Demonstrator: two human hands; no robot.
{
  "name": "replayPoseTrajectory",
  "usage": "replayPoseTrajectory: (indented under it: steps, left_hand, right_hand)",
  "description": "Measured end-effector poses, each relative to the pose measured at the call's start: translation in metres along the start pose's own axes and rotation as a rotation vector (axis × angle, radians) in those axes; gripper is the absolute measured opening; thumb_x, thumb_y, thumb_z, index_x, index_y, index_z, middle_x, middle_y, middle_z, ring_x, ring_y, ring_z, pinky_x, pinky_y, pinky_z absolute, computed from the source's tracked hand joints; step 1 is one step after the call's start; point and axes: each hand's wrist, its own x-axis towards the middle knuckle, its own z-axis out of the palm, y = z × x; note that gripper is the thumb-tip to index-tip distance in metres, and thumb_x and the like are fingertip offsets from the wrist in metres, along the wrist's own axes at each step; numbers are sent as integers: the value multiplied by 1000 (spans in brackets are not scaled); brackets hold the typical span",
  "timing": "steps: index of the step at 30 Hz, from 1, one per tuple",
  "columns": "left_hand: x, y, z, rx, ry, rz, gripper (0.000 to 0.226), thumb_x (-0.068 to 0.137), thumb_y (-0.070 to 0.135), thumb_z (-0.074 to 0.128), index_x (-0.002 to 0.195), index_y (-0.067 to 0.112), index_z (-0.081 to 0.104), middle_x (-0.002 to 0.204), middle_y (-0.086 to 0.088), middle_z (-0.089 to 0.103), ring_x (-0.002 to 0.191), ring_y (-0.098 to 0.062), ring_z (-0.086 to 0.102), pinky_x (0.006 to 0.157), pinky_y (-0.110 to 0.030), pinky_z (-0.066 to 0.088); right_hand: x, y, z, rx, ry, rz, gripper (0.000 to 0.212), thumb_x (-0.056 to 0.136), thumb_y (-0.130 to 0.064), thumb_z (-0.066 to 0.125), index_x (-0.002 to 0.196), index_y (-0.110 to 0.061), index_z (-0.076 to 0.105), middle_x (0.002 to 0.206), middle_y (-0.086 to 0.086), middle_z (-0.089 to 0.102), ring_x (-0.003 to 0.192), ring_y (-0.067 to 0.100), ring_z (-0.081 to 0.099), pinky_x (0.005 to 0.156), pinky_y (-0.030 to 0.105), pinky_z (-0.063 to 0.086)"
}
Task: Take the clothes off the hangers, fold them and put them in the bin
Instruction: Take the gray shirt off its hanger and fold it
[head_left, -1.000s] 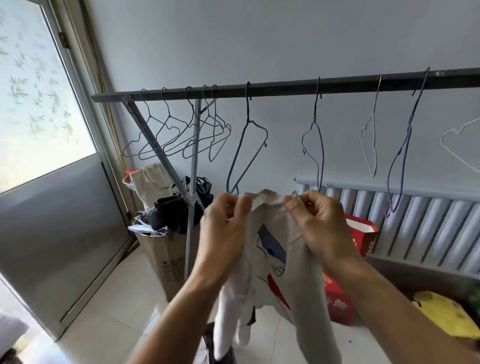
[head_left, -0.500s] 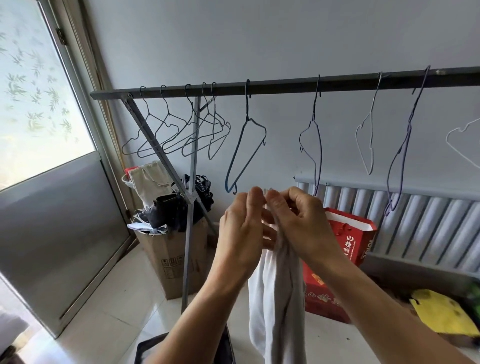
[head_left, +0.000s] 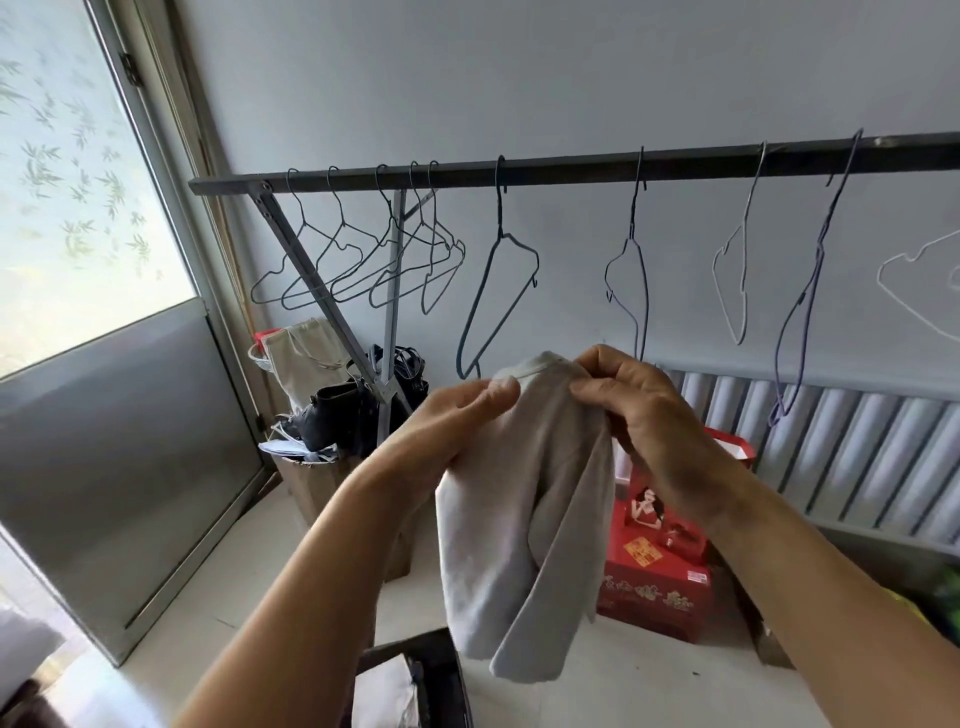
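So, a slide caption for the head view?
Left hand and right hand hold a pale grey garment below a dark rail of empty wire hangers.

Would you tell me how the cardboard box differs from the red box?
The cardboard box is brown; the red box carries a picture and gold characters. The cardboard box is heaped with dark shoes; the red box's contents are hidden. Both stand on the floor.

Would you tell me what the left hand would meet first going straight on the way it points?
Beyond the grey garment it pinches, the left hand would likely meet the right hand; depth is unclear.
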Motion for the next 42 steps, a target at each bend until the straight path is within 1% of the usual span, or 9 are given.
replayPoseTrajectory:
  steps: [7, 11, 15, 18, 24, 29, 32, 35, 42]
  left_hand:
    - [11, 30, -1, -216, -13, 88, 11, 78, 25, 69, 79, 14, 67, 73, -3, 64, 65, -9, 61, 59, -19, 53]
    - [11, 45, 15, 4, 112, 151, 16, 94, 28, 60, 84, 15, 61, 69, -1, 62, 59, -7, 55, 56, -20, 46]
    - [11, 53, 23, 344, 40, 185, 38, 76, 46, 78, 96, 14, 69, 78, -2, 72, 71, -7, 66, 65, -27, 53]
    - [14, 59, 19, 550, -31, 168, 46, 74, 47, 77, 84, 2, 71, 67, -6, 53, 64, -15, 47, 59, -34, 36]
    - [18, 79, 19, 544, -42, 197, 38, 87, 33, 71, 86, -5, 69, 71, -11, 57, 65, -15, 49, 60, -29, 40]
    - [19, 89, 7, 555, -20, 227, 30, 91, 36, 66, 88, 6, 72, 75, -19, 66, 65, -16, 56, 62, -32, 46]
    - [18, 89, 0, 719, 26, 236, 49, 92, 44, 61, 68, 1, 57, 58, -6, 44, 52, -12, 38, 49, -25, 31]
    - [16, 89, -2, 706, 46, 216, 50, 92, 47, 58, 60, 10, 44, 56, -2, 30, 52, -16, 27, 44, -24, 22]
    - [13, 92, -4, 408, -103, 231, 69, 81, 58, 55, 93, -9, 64, 78, -23, 61, 71, -23, 54, 64, -32, 47]
  right_hand:
    - [3, -1, -12, 31, 0, -23, 23, 97, -9, 49, 79, -19, 61, 73, -5, 57, 70, 5, 51, 62, 17, 40]
    - [3, -1, -12, 3, 24, -19, 20, 98, -14, 52, 83, -21, 63, 74, -3, 58, 68, 4, 53, 60, 14, 42]
    - [4, -2, -12, -57, 32, -53, 12, 97, -19, 55, 91, -16, 65, 81, 6, 59, 77, 13, 56, 67, 24, 46]
    - [3, -1, -15, -60, 40, -91, 10, 96, -14, 56, 92, -14, 65, 76, 1, 62, 76, 10, 58, 68, 22, 49]
    - [0, 18, -21, -193, 7, -36, 13, 91, 2, 57, 100, 0, 66, 97, 25, 68, 84, 30, 64, 84, 45, 54]
    - [-2, 32, -22, -97, 77, 42, 22, 100, -19, 46, 95, -10, 65, 91, 10, 68, 84, 16, 63, 74, 19, 53]
    - [5, 29, -23, -60, 137, 5, 26, 101, -25, 45, 94, -8, 63, 90, 15, 63, 84, 16, 57, 77, 30, 47]
    - [16, 25, -23, -121, 165, -62, 27, 102, -25, 46, 81, -20, 63, 73, -11, 60, 73, 4, 53, 70, 22, 43]
    - [30, 17, -21, -89, 68, -111, 26, 101, -18, 48, 80, -19, 63, 75, -3, 58, 75, 11, 49, 72, 28, 40]
